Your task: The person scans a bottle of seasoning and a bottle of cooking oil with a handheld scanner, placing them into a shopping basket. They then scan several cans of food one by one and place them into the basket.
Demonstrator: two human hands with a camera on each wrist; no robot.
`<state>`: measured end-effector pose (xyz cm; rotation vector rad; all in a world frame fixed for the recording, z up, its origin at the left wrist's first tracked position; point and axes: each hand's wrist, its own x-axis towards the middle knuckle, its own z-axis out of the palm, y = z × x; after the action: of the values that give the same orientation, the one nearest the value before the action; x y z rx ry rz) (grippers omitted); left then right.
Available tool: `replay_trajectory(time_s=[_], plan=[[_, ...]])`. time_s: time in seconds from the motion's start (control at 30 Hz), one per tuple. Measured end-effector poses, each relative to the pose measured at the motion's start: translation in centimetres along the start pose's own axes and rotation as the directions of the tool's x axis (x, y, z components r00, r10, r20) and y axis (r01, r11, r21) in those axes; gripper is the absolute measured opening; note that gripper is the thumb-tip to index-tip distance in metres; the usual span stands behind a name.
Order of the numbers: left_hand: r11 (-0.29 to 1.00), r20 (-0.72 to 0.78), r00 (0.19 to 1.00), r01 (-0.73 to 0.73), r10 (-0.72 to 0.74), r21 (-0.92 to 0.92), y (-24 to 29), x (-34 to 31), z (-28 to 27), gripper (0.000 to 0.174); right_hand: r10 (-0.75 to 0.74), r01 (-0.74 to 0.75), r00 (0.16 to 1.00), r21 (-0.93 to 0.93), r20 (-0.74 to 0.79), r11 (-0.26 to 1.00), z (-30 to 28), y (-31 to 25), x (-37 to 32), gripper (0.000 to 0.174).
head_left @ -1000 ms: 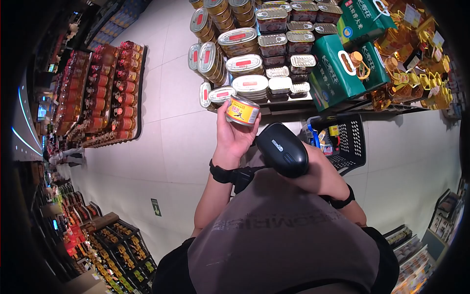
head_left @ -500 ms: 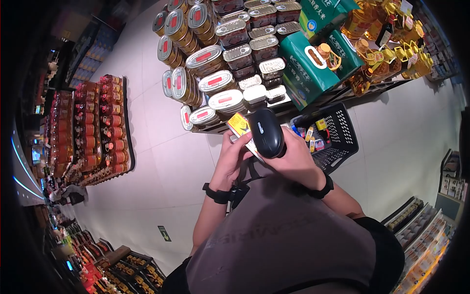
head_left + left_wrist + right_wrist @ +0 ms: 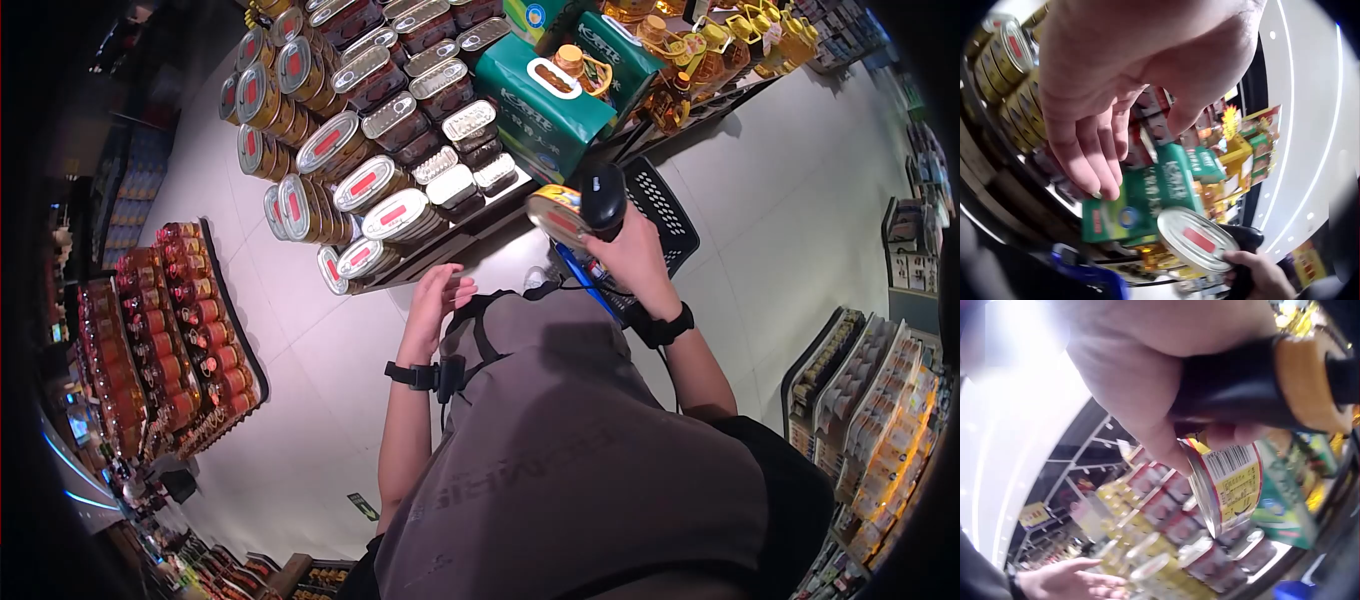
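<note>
My right hand (image 3: 637, 262) grips a black barcode scanner (image 3: 603, 198) and, with the same fingers, pinches an oval tin can (image 3: 558, 215) by its edge. The can has a silver lid with a red patch, and its yellow label (image 3: 1239, 487) with a barcode faces the right wrist camera. The scanner's dark handle (image 3: 1229, 378) lies across the palm. Both are held over the near side of a black shopping basket (image 3: 668, 220). My left hand (image 3: 430, 305) hangs empty before the display edge, fingers loosely bent.
Stacked oval tins (image 3: 365, 180) and dark rectangular tins (image 3: 410, 120) fill the display ahead. Green boxes (image 3: 545, 110) and oil bottles (image 3: 700, 60) stand to its right. Red-labelled bottles (image 3: 170, 330) are stacked at left, with shelves (image 3: 870, 410) at lower right.
The can has passed from my left hand to my right, which keeps the scanner. My left hand has let go and drawn away. The view has turned right, toward the basket.
</note>
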<state>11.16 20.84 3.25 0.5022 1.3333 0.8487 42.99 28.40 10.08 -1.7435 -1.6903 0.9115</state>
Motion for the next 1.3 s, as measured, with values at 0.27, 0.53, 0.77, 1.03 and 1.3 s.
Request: replay_trajectory(time_s=[0.27,0.53,0.77,1.03,1.3], plan=[[0.621,-0.338,0.937,0.216,0.085,0.753,-17.2,0.3,-10.7,0.042,0.267,-0.226,0.963,-0.458,0.027,0.86,4.7,18.9,0.5,0.04],[0.794,-0.528,0.848,0.352,-0.046,0.496,-22.1,-1.3,-11.2,0.05,0.413,-0.205,0.882,-0.605,0.227,0.769,12.5,26.9,-2.5,0.051],[0.726,-0.533,0.846,0.374,-0.012,0.577,-21.2,-3.2,-11.2,0.044,0.553,-0.344,0.81,-0.608,0.194,0.716,14.4,28.1,-1.3,0.049],[0.727,-0.563,0.824,0.419,-0.053,0.544,-21.0,-2.9,-11.6,0.045,0.537,-0.234,0.78,-0.646,0.32,0.726,16.6,29.7,-0.3,0.043],[0.707,-0.555,0.831,0.414,-0.036,0.573,-19.8,-1.7,-10.9,0.044,0.533,-0.213,0.785,-0.671,0.315,0.71,18.7,31.4,-0.1,0.045]])
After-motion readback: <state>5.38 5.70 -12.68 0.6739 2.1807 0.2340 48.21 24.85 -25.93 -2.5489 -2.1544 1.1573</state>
